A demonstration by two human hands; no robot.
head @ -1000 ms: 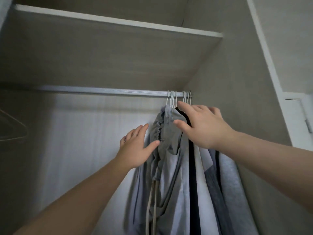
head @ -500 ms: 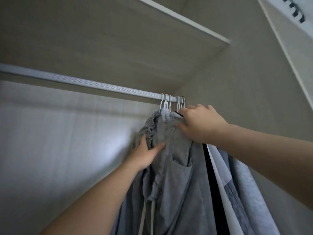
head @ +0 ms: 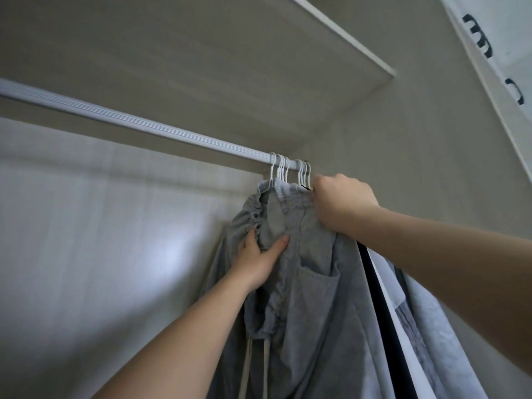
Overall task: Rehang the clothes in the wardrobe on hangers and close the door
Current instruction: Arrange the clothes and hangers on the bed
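Several white wire hangers (head: 290,171) crowd the right end of the pale wardrobe rail (head: 138,125). A pair of grey drawstring trousers (head: 311,298) hangs from them at the front. My left hand (head: 259,254) grips the gathered waistband fabric from the left, thumb across the front. My right hand (head: 339,203) is curled round the top of the waistband just under the hanger hooks. Behind the trousers hang a black garment (head: 380,306), a white one and pale grey-blue clothes (head: 431,321).
A shelf (head: 201,53) runs above the rail. The wardrobe's side wall (head: 417,156) stands right behind the clothes. At the top right are white cabinet doors with dark handles (head: 480,38). The rail's left stretch carries no hangers.
My left hand went from open beside the trousers to gripping the waistband. My right hand's fingers curled onto the top of the waistband. The view tilted up and closer.
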